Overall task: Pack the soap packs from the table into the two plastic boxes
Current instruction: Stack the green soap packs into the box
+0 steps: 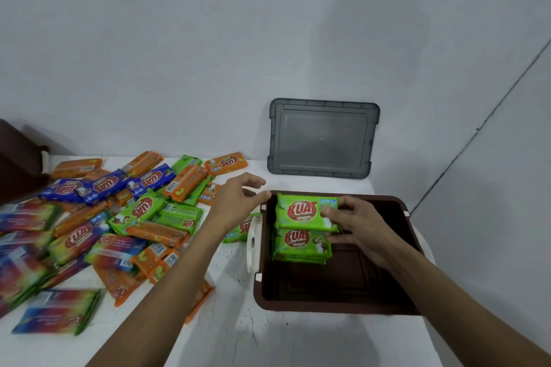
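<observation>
— Holding anything, is the right hand [354, 226]?
— Yes. It pinches a green soap pack [301, 211] inside the brown box [328, 305], beside another green pack [298, 243].
— And the left hand [238, 202]?
— It hovers by the box's left edge, fingers loose, holding nothing. Many more soap packs [119, 211] lie on the white table [268, 337] to its left.

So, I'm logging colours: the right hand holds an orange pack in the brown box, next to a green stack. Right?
No: the pack is green, not orange. The head view shows the right hand holding it in the brown box, next to a green stack.
</observation>
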`<control>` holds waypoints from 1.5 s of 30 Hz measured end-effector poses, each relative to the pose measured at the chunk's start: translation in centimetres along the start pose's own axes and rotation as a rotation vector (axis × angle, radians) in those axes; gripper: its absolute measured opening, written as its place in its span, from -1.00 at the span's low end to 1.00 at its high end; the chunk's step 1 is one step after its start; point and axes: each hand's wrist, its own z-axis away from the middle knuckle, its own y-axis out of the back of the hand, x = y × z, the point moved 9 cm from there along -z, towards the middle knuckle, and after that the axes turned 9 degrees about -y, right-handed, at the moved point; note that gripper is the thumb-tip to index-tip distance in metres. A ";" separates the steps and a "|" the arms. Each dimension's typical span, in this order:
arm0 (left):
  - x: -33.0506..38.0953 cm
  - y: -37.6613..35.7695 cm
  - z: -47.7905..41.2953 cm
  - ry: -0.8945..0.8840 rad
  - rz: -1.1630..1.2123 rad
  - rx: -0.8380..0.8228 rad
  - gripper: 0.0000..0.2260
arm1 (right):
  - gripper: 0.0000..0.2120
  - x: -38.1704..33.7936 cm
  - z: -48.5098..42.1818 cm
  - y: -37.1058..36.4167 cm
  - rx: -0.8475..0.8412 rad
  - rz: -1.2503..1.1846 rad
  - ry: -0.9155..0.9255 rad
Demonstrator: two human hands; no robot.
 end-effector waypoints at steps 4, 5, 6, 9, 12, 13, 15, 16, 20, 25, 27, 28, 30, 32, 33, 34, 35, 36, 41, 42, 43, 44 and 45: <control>-1.2 -1.4 0.3 0.066 0.037 -0.117 -0.72 | -0.84 2.6 -0.6 0.7 0.036 0.110 -0.118; -1.4 -1.5 0.4 0.077 0.076 -0.123 -0.72 | -0.83 3.1 -0.9 0.6 0.041 0.118 -0.140; -1.4 -1.6 0.6 0.084 0.109 -0.125 -0.72 | -0.81 3.7 -1.3 0.3 0.043 0.114 -0.157; -1.6 -1.6 0.7 0.089 0.145 -0.126 -0.74 | -0.76 4.6 -2.1 0.0 0.103 0.173 -0.177; -1.6 -1.6 0.8 0.087 0.146 -0.130 -0.74 | -0.66 3.5 -2.0 0.8 0.283 0.542 -0.082; -1.6 -1.7 0.8 0.090 0.150 -0.129 -0.74 | -0.63 2.7 -1.8 0.8 0.335 0.687 -0.037; -1.6 -1.7 0.8 0.094 0.166 -0.128 -0.74 | -0.60 2.1 -1.5 0.7 0.367 0.821 -0.008; -1.6 -1.7 0.8 0.098 0.176 -0.125 -0.75 | -0.58 2.1 -1.6 0.6 0.352 0.825 -0.024; -1.7 -1.8 1.0 0.114 0.213 -0.130 -0.74 | -0.55 1.6 -1.3 0.8 0.332 0.896 -0.068; -2.4 -1.1 1.4 0.151 0.246 -0.156 -0.76 | -0.59 -2.5 0.4 -1.3 0.525 1.121 0.176; -3.0 0.3 1.4 0.172 0.246 -0.126 -0.78 | -0.66 -4.4 1.3 -3.5 0.523 1.089 0.317; -3.4 1.3 1.4 0.170 0.235 -0.106 -0.79 | -0.70 -5.3 1.5 -4.9 0.499 1.060 0.384; -4.4 3.3 1.4 0.165 0.189 -0.082 -0.80 | -0.76 -6.7 1.7 -7.9 0.400 1.033 0.483; -5.7 5.5 1.5 0.159 0.110 -0.067 -0.82 | -0.80 -7.5 1.3 -11.0 0.278 1.070 0.538; -6.4 6.6 1.5 0.154 0.065 -0.055 -0.84 | -0.80 -7.6 0.9 -12.5 0.221 1.094 0.550; -7.2 7.6 1.5 0.154 0.005 -0.045 -0.85 | -0.78 -7.6 0.4 -13.9 0.170 1.122 0.553; -7.9 8.6 1.4 0.157 -0.070 -0.043 -0.88 | -0.77 -7.5 -0.1 -15.3 0.126 1.159 0.554; -8.7 9.4 1.4 0.166 -0.156 -0.051 -0.88 | -0.75 -7.4 -0.7 -16.6 0.089 1.206 0.559; -11.3 11.1 1.1 0.149 -0.595 -0.192 -0.66 | -0.60 -4.5 -5.1 -22.2 -0.104 1.556 0.449; -11.6 11.0 1.0 0.136 -0.651 -0.233 -0.63 | -0.57 -3.6 -5.9 -22.9 -0.144 1.643 0.404; -11.9 10.8 0.8 0.121 -0.692 -0.273 -0.60 | -0.54 -2.8 -6.6 -23.5 -0.182 1.730 0.364; -12.3 10.7 0.6 0.110 -0.721 -0.312 -0.58 | -0.51 -2.0 -7.2 -23.9 -0.216 1.806 0.327; -12.6 10.5 0.4 0.096 -0.739 -0.344 -0.57 | -0.46 -1.3 -7.7 -24.2 -0.241 1.866 0.294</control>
